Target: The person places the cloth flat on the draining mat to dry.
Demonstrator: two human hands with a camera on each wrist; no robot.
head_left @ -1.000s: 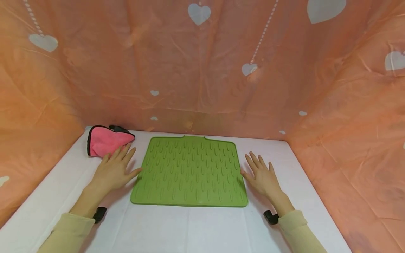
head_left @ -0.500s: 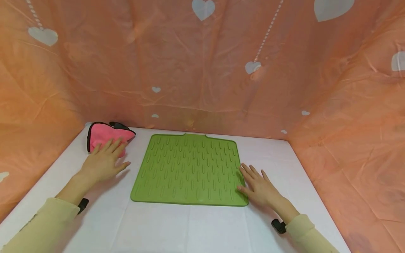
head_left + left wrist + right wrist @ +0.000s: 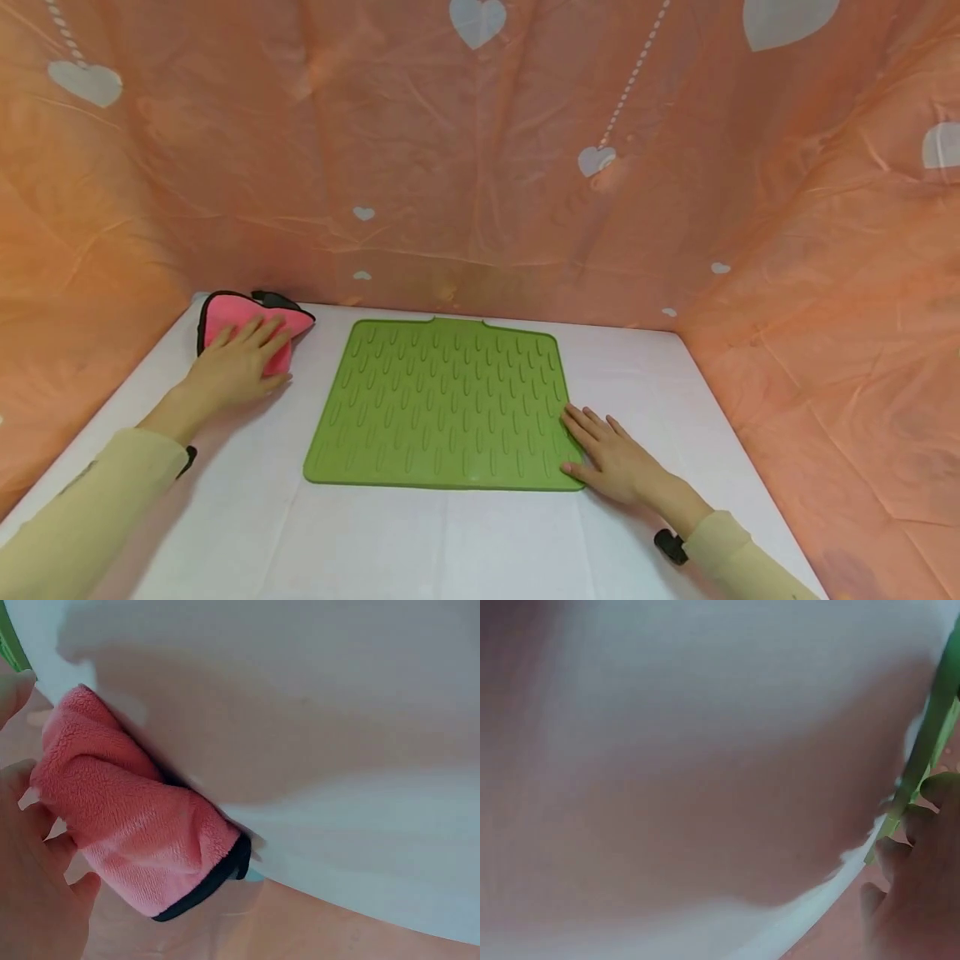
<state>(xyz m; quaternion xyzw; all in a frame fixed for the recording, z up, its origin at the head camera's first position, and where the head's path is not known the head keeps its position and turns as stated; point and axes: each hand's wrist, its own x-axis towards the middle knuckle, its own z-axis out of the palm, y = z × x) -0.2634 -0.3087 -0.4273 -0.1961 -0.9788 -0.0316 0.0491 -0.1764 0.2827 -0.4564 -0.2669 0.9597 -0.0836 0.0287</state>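
The pink cloth [image 3: 231, 310] is lying bunched at the far left of the white surface [image 3: 442, 542]. Over it the left hand [image 3: 228, 371] is resting or hovering, contact uncertain, its fingers loose and grasping nothing. Gathering a thick fold against the thumb is looking surer than pinching the dark trim [image 3: 199, 898]. The right hand [image 3: 618, 462] is lying across the green mat's [image 3: 442, 408] right edge, fingers released. The left wrist view is showing fluffy folds the head view is hiding.
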